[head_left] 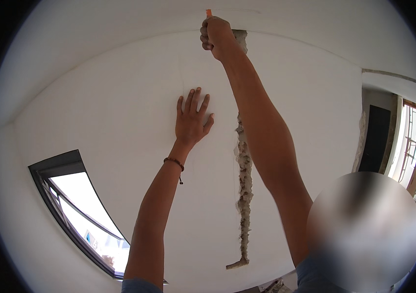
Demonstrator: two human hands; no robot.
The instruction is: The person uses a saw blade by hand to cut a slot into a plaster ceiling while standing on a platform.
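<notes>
My left hand [192, 119] lies on the white wall [120, 107] with its fingers spread and nothing in it. A dark beaded bracelet [173, 162] circles that wrist. Higher up, near the line where wall and ceiling meet, my right hand [216, 33] is closed in a fist. A short orange end [209, 12] of what it grips sticks out above the fingers; the rest is hidden, so its kind does not show. A rough groove [244, 195] is cut down the wall, partly behind my right forearm, and turns left at its foot.
At the lower left is a dark-framed window [71, 210] with bright light outside. A blurred round patch [364, 232] covers the lower right. Beyond the wall's right edge are a dark door panel [375, 139] and a window with metal bars [409, 141]. The white ceiling [305, 24] curves overhead.
</notes>
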